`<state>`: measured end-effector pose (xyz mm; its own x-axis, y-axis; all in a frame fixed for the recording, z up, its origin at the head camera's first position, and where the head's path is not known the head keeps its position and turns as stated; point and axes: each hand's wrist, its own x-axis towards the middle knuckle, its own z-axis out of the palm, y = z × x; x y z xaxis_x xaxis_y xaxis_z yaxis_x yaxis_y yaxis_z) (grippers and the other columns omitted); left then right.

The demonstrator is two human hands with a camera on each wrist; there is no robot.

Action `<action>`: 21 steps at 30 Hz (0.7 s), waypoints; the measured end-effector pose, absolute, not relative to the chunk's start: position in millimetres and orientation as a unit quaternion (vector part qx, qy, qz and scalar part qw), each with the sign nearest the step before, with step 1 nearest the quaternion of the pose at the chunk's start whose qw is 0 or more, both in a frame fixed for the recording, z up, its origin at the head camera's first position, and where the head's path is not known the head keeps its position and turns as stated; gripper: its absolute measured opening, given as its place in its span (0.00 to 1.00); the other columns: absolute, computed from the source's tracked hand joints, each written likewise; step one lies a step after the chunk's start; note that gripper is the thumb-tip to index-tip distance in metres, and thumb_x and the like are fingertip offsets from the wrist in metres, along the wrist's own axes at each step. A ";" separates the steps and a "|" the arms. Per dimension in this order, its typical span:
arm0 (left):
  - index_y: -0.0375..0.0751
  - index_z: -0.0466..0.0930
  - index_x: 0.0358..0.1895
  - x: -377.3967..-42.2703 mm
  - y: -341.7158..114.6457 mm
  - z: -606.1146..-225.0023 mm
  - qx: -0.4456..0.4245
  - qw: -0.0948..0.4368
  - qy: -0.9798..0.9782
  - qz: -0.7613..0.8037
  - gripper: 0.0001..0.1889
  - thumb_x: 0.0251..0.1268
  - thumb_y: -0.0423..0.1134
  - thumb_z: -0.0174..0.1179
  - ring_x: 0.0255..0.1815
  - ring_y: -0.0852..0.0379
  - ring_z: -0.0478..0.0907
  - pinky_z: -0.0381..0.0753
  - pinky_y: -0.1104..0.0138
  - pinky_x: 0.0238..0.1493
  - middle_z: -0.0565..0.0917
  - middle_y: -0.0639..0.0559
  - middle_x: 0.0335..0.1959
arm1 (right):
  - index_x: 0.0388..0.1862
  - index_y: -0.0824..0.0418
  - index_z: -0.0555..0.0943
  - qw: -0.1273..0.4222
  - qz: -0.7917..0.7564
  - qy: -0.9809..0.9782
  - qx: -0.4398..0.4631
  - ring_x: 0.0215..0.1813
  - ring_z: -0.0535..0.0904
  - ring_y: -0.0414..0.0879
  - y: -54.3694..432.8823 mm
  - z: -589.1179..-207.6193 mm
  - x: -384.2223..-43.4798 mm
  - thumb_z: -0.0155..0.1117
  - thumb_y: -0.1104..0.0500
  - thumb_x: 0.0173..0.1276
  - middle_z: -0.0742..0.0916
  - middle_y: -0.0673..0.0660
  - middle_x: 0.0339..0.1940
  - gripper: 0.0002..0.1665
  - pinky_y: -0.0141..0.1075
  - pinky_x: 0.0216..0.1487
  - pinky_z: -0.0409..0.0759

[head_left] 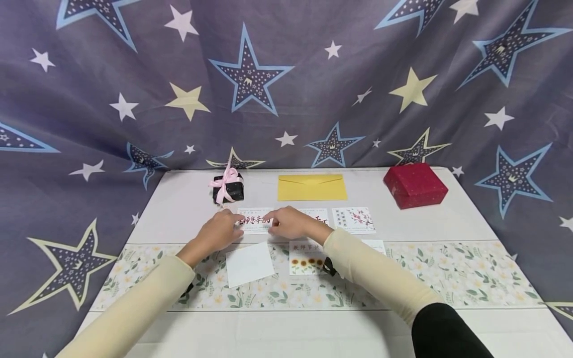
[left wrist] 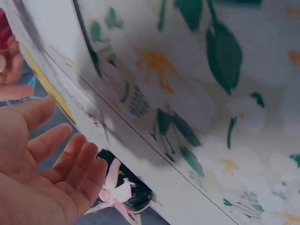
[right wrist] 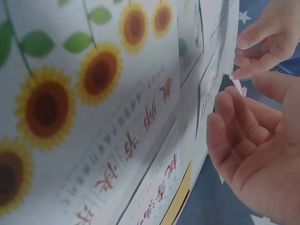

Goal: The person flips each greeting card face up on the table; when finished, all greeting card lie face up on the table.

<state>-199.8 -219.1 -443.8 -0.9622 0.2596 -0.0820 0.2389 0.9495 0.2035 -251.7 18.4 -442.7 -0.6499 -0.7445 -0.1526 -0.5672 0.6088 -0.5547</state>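
Observation:
A white greeting card with dark red Chinese writing [head_left: 254,220] lies flat in the back row of cards. My left hand [head_left: 219,229] rests at its left end, index fingertip on the card. At the right end, my right hand [head_left: 290,223] touches the card with its fingertips and partly covers the neighbouring card [head_left: 321,216]. Seen from the left wrist, the left hand's fingers [left wrist: 70,161] are spread and loosely bent. The right wrist view has the right hand's fingers [right wrist: 229,122] relaxed, with no object between them.
Behind stand a black gift box with pink ribbon [head_left: 234,189], a yellow envelope [head_left: 312,188] and a red box [head_left: 415,186]. A plum-blossom card [head_left: 354,220] lies at right. In front are a blank white card [head_left: 249,264] and a sunflower card [head_left: 304,258] on the floral strip [head_left: 425,268].

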 end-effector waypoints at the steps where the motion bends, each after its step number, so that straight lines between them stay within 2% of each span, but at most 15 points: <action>1: 0.38 0.79 0.66 -196.9 -218.5 -442.6 0.130 0.056 0.985 0.103 0.25 0.69 0.42 0.65 0.56 0.40 0.80 0.81 0.46 0.58 0.82 0.36 0.55 | 0.71 0.58 0.76 0.189 -0.240 0.875 -0.376 0.32 0.81 0.38 19.2 -442.0 -249.4 0.60 0.56 0.75 0.92 0.53 0.41 0.27 0.36 0.49 0.82; 3: 0.38 0.79 0.66 -190.9 -217.7 -441.5 0.135 0.061 0.982 0.113 0.25 0.69 0.43 0.65 0.55 0.41 0.81 0.81 0.47 0.58 0.83 0.38 0.54 | 0.71 0.60 0.76 0.193 -0.250 0.870 -0.380 0.33 0.82 0.38 20.3 -441.8 -244.4 0.60 0.56 0.75 0.92 0.53 0.42 0.27 0.35 0.46 0.82; 9: 0.38 0.79 0.65 -171.4 -218.3 -439.4 0.146 0.067 0.977 0.139 0.25 0.67 0.43 0.67 0.55 0.42 0.81 0.80 0.48 0.60 0.84 0.40 0.52 | 0.69 0.60 0.78 0.226 -0.250 0.858 -0.387 0.22 0.74 0.35 19.5 -447.7 -228.4 0.64 0.55 0.74 0.88 0.48 0.30 0.27 0.29 0.29 0.76; 11: 0.39 0.80 0.65 -163.9 -219.5 -438.8 0.140 0.070 0.977 0.145 0.25 0.67 0.43 0.68 0.55 0.43 0.81 0.80 0.48 0.60 0.84 0.41 0.52 | 0.69 0.59 0.77 0.235 -0.243 0.857 -0.389 0.21 0.73 0.35 18.4 -450.2 -224.9 0.64 0.55 0.73 0.87 0.47 0.29 0.27 0.28 0.29 0.75; 15: 0.39 0.80 0.64 -149.0 -224.2 -441.5 0.129 0.078 0.975 0.161 0.25 0.65 0.43 0.70 0.53 0.46 0.81 0.81 0.49 0.58 0.83 0.42 0.52 | 0.70 0.59 0.77 0.238 -0.223 0.857 -0.399 0.25 0.75 0.34 16.4 -453.9 -220.8 0.65 0.54 0.73 0.87 0.44 0.29 0.28 0.27 0.34 0.76; 18: 0.39 0.81 0.64 -138.4 -227.5 -445.9 0.125 0.091 0.973 0.171 0.26 0.63 0.42 0.71 0.48 0.50 0.80 0.81 0.52 0.53 0.82 0.42 0.51 | 0.70 0.59 0.76 0.234 -0.209 0.858 -0.407 0.28 0.77 0.34 15.2 -455.2 -218.9 0.66 0.53 0.72 0.86 0.42 0.30 0.29 0.27 0.36 0.76; 21: 0.40 0.80 0.64 -127.1 -230.1 -449.6 0.118 0.103 0.972 0.178 0.28 0.61 0.43 0.73 0.50 0.51 0.79 0.81 0.53 0.53 0.81 0.44 0.52 | 0.69 0.59 0.77 0.232 -0.203 0.859 -0.410 0.28 0.77 0.35 13.6 -454.8 -217.3 0.66 0.53 0.72 0.85 0.42 0.29 0.28 0.27 0.36 0.76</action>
<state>-127.1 -230.1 -449.6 -0.9510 0.2663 -0.1571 0.1933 0.9087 0.3700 -217.3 13.6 -454.8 -0.5568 -0.7976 -0.2319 -0.6096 0.5820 -0.5382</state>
